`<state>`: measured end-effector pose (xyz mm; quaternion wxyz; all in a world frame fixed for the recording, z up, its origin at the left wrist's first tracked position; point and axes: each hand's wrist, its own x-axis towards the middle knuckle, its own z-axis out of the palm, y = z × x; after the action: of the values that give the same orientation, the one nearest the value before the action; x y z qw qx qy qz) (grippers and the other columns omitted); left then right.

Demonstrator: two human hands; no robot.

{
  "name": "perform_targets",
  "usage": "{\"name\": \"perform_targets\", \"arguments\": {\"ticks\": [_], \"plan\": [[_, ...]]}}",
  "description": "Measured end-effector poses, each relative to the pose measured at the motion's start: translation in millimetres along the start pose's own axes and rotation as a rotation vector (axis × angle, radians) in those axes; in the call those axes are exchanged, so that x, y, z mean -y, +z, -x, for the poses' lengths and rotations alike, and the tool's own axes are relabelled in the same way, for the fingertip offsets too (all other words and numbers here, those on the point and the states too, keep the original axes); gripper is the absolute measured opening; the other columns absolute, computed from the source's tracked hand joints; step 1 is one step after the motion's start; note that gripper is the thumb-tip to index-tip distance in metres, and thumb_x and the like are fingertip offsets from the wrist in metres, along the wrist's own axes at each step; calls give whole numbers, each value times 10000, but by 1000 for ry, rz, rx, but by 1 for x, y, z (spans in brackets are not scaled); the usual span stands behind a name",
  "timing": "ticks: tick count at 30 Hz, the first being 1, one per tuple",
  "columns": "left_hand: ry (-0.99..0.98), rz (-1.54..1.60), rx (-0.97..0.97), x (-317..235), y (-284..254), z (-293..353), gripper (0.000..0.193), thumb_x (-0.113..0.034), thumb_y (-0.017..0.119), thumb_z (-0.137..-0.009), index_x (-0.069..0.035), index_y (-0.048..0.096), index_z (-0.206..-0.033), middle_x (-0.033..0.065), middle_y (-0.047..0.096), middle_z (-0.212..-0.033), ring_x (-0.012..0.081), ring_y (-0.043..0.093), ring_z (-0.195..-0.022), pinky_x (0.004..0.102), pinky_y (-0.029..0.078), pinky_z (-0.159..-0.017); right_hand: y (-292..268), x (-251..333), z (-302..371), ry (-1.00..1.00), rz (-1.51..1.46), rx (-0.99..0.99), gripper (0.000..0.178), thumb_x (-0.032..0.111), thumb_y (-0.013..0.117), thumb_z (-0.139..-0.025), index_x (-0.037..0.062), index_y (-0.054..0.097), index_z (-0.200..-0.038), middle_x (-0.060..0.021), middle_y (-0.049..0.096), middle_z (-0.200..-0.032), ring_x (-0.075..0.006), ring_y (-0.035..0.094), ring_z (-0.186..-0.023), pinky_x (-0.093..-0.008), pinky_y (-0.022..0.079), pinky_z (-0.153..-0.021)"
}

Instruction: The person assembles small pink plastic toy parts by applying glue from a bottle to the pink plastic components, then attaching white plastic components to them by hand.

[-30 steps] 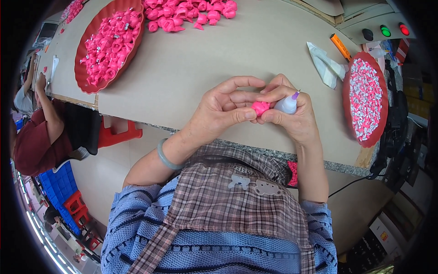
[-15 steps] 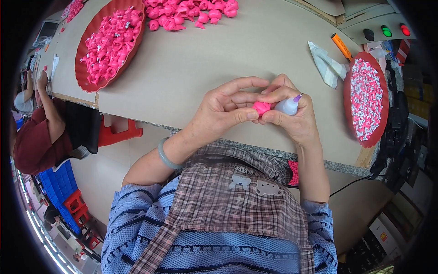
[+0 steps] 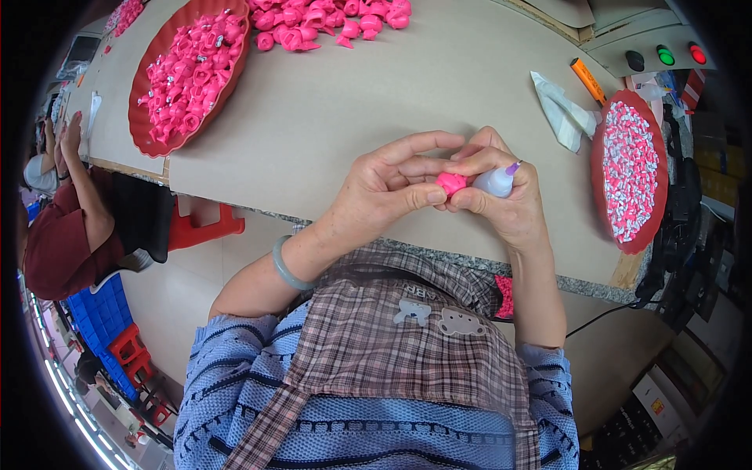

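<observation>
Between the thumbs and fingers of both hands I hold a small round pink plastic piece, just above the table near its front edge. My left hand pinches it from the left side. My right hand grips it from the right and also keeps a small glue bottle tucked in, its thin purple tip pointing up to the right. The fingers hide part of the pink piece, so its details cannot be made out.
A red scalloped tray of similar pink pieces stands far left, beside a loose pink pile. At the right, another red tray holds tiny pink-and-white parts, near a white cloth and an orange marker. A co-worker sits at left.
My hands keep nearly the same pose, while the pink piece appears slightly turned between the fingers. At the left, the co-worker's hands have shifted a little.
</observation>
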<state>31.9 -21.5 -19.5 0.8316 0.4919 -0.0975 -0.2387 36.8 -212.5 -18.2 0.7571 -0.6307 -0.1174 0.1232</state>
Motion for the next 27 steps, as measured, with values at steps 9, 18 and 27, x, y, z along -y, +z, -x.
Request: {"name": "perform_targets", "arguments": {"ticks": [9, 18, 27], "plan": [[7, -8, 1, 1, 0, 0, 501, -56, 617, -882, 16, 424, -1338, 194, 635, -1121, 188, 647, -947, 284, 547, -788, -1, -1, -1, -36, 39, 11, 225, 40, 787, -694, 31, 693, -898, -58, 543, -938, -146, 609, -819, -257, 568, -678], [9, -11, -5, 0, 0, -1, 496, -66, 618, -884, 21, 429, -1334, 192, 636, -1117, 180, 648, -934, 282, 546, -788, 1, 0, 0, 1, -46, 8, 212, 20, 769, -711, 13, 684, -905, -66, 533, -941, -150, 619, -788, -254, 582, -648], [12, -5, -3, 1, 0, -2, 498, -75, 624, -883, 17, 432, -1333, 187, 639, -1111, 173, 647, -923, 276, 542, -785, 0, -2, -1, -3, -42, -2, 213, 30, 773, -711, 15, 685, -905, -65, 536, -936, -146, 618, -785, -248, 579, -641]]}}
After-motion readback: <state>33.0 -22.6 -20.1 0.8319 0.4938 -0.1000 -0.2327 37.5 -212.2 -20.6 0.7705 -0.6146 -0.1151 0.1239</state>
